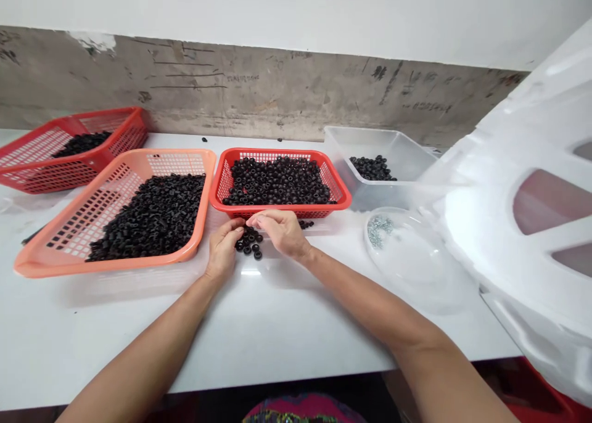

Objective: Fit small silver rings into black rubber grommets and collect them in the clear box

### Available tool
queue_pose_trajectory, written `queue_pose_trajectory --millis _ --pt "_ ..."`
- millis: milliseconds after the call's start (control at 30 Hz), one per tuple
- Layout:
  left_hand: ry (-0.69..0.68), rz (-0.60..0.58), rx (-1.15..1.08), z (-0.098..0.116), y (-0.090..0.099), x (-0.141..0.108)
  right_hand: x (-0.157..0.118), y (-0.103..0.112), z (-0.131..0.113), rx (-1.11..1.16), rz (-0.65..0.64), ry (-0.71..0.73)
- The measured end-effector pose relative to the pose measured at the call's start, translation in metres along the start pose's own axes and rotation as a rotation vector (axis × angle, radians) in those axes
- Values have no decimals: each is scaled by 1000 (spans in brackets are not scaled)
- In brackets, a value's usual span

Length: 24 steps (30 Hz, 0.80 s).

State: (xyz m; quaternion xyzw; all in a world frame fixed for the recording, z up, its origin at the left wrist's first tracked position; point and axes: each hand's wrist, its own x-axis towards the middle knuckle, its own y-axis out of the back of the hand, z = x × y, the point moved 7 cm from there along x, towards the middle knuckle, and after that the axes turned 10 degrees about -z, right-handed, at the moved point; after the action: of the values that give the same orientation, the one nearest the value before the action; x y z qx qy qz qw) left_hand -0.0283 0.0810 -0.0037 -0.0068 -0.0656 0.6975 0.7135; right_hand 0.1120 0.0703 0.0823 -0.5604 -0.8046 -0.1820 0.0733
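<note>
Just in front of the red basket [342, 199], several small black rings [247, 249] lie loose on the white table [259, 336]. My left hand [224, 247] is at their left side, its fingers closed near the ring pile; what they hold is too small to make out. From the right, my right hand [282, 230] reaches over the rings with thumb and forefinger pinched, close to the left fingertips. Anything in that pinch is hidden. Many black rings [277, 179] fill the red basket behind both hands.
An orange basket [115, 266] of small black parts stands left, another red basket [92, 158] behind it. At right are a clear bin [379, 192] with black parts, a round clear dish [416, 250] with tiny silvery pieces, and a large white plastic object [485, 195].
</note>
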Motion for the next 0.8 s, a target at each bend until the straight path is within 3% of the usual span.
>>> queue_pose_trajectory --millis 100,167,267,467,633,800 --pt "-35 -28 29 0 0 -2 -12 25 -1 -177 -29 -73" --pt "-44 -37 89 -2 1 -2 -25 47 6 -328 27 -129" --pt "-148 -61 303 6 -1 -4 -48 67 21 -536 76 -189" --pt "-513 -208 845 39 -22 -19 -69 50 41 -805 -11 -151" --pt "-589 -447 1125 44 -41 -30 -69 40 47 -921 -91 -82" --pt "-576 -545 1223 40 -47 -32 -69 44 55 -845 -87 -92"
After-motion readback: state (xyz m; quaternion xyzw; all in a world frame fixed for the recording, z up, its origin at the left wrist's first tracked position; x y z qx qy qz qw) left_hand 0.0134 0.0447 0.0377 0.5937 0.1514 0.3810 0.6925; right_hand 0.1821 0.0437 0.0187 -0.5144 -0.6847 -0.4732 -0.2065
